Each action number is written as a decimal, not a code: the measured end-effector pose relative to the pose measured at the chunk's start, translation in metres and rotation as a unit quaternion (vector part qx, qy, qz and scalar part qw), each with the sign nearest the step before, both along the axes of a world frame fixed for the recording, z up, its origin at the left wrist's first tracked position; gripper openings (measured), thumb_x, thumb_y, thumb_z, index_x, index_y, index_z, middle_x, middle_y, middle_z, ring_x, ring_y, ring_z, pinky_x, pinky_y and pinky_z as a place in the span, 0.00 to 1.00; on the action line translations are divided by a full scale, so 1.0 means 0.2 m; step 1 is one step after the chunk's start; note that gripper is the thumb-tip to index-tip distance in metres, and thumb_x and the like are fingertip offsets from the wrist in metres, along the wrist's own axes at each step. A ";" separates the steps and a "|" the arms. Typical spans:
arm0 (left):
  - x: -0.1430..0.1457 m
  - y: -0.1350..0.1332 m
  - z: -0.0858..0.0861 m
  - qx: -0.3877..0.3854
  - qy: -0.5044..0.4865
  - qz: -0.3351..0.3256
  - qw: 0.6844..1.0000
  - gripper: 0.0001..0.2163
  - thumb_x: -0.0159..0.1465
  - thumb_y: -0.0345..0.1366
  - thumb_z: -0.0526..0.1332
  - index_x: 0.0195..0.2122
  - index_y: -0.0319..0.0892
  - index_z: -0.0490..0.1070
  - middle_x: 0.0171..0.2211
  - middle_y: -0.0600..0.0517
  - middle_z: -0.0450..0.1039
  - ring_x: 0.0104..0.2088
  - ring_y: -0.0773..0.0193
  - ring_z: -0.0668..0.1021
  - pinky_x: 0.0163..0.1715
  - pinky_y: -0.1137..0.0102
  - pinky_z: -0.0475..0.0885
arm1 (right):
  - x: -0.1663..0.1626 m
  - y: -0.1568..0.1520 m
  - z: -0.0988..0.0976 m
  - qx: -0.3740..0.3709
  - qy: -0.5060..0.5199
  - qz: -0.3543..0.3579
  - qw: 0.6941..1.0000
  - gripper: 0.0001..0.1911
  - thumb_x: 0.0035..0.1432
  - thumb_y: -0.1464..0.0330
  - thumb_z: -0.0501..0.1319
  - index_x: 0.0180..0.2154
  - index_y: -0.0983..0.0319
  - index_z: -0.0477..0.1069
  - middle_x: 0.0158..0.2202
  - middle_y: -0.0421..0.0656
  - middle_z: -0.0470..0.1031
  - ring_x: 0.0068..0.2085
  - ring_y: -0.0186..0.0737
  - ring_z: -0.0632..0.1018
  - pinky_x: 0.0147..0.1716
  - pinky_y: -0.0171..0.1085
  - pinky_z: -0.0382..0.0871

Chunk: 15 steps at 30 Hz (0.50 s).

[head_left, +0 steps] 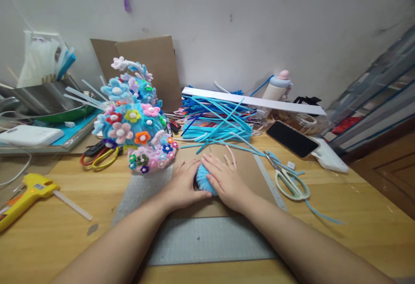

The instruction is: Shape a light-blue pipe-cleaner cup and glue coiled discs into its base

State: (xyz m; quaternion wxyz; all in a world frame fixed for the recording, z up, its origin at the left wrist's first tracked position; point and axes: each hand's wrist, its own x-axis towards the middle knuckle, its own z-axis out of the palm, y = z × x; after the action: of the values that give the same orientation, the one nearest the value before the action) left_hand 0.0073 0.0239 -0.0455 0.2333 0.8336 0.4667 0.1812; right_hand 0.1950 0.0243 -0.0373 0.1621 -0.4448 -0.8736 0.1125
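Observation:
A small light-blue fuzzy piece [203,180] made of pipe cleaner rests on a sheet of brown cardboard [249,171] in the middle of the table. My left hand [184,184] cups it from the left, fingers curled against it. My right hand [225,178] lies over its right side, fingers pressed together on top. Most of the piece is hidden between the two hands.
A colourful pipe-cleaner flower ornament [134,119] stands to the left. A heap of blue pipe cleaners [217,124] lies behind. Nearby lie scissors [290,182], a metal ruler [269,180], a phone [292,139], a yellow glue gun [27,195] and a grey cutting mat [207,238].

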 end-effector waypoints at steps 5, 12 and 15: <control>0.00 0.00 0.00 0.011 -0.003 0.004 1.000 0.42 0.51 0.55 0.63 0.63 0.43 0.50 0.63 0.42 0.55 0.63 0.48 0.57 0.61 0.48 0.46 | -0.01 -0.01 0.00 0.011 -0.010 -0.003 1.000 0.25 0.66 0.65 0.44 0.63 0.60 0.51 0.66 0.43 0.50 0.66 0.45 0.53 0.62 0.60 0.37; -0.01 0.00 -0.02 0.022 0.020 0.004 1.000 0.45 0.49 0.58 0.63 0.63 0.42 0.51 0.64 0.41 0.54 0.63 0.46 0.56 0.62 0.48 0.45 | 0.09 -0.02 0.10 0.065 0.080 0.043 0.994 0.24 0.67 0.64 0.41 0.62 0.62 0.55 0.64 0.45 0.55 0.65 0.41 0.56 0.64 0.56 0.34; -0.01 0.00 -0.02 0.014 0.031 0.006 0.999 0.47 0.49 0.59 0.63 0.64 0.40 0.47 0.64 0.40 0.52 0.64 0.46 0.54 0.62 0.48 0.44 | 0.13 -0.05 0.15 0.011 0.047 0.090 0.995 0.23 0.67 0.63 0.42 0.60 0.60 0.58 0.63 0.45 0.59 0.64 0.41 0.58 0.64 0.55 0.40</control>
State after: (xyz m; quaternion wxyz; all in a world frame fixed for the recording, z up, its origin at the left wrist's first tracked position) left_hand 0.0050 0.0238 -0.0500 0.2062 0.8392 0.4762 0.1629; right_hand 0.2215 0.0153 -0.0074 0.1974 -0.3566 -0.9027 0.1378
